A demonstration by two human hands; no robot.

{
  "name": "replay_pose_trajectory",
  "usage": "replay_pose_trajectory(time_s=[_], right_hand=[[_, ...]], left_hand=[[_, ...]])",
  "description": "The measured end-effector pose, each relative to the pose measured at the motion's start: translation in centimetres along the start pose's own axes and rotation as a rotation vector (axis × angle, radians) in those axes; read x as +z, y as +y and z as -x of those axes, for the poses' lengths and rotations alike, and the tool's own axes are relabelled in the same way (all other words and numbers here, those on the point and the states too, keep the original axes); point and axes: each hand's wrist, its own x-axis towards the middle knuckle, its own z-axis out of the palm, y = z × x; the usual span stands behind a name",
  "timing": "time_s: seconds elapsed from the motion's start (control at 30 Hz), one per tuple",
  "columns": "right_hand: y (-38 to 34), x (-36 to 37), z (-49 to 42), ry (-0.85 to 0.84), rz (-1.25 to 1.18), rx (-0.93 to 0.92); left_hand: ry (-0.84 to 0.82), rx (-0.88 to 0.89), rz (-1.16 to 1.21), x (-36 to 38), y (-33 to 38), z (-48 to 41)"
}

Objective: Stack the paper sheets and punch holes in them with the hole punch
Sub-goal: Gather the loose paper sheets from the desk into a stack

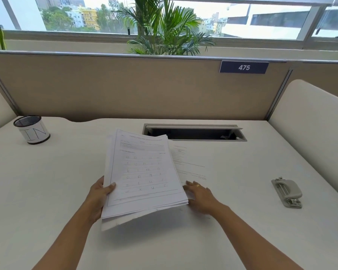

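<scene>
A stack of printed paper sheets [142, 172] is lifted off the white desk [57, 191], tilted, its top page showing rows of traced letters. My left hand [99, 195] grips the stack's left edge, thumb on top. One more printed sheet [189, 162] lies flat on the desk to the right, partly under the stack. My right hand [201, 197] rests palm down with spread fingers on that sheet's near corner, a ring on one finger. The grey hole punch [287, 192] sits on the desk far to the right, away from both hands.
A mesh pen cup [32, 129] stands at the back left. An open cable hatch [193, 132] is set into the desk behind the papers. Beige partition panels [125, 88] close the back and both sides.
</scene>
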Motion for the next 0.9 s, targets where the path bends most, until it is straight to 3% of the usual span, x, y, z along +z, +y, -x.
replay_pose_trajectory(time_s=[0.13, 0.2, 0.3, 0.37, 0.43, 0.5, 0.67, 0.83, 0.9], right_hand=[[-0.2, -0.1, 0.5, -0.02, -0.092, -0.082], [-0.4, -0.1, 0.8, 0.122, -0.254, -0.105], [-1.0, -0.6, 1.2, 0.363, -0.692, 0.076], [-1.3, -1.3, 1.2, 0.272, -1.061, 0.191], [-1.6, -2.0, 1.2, 0.125, -1.215, 0.25], [-1.6, -2.2, 1.2, 0.115, -1.256, 0.24], [-0.7, -2.3, 1.1, 0.342, -1.2, 0.209], [1.6, -2.8, 1.2, 0.467, -1.241, 0.271], [2.6, -3.0, 1.5, 0.495, -1.23, 0.296]], left_hand=[[-0.01, -0.013, 0.007, 0.3, -0.2, 0.1], [-0.02, -0.012, 0.013, 0.6, -0.4, 0.3], [-0.057, -0.011, 0.028, 1.2, -0.5, 0.5], [-0.091, -0.009, 0.027, 2.0, -0.6, 0.6], [-0.12, -0.008, 0.016, 3.0, -0.7, 0.6], [-0.146, -0.004, -0.009, 4.0, -0.7, 0.6], [-0.149, 0.024, -0.173, 5.9, -0.7, -0.4], [-0.008, 0.139, -0.737, 7.6, -1.9, -1.4], [-0.001, 0.206, -0.862, 7.8, -2.3, -1.3]])
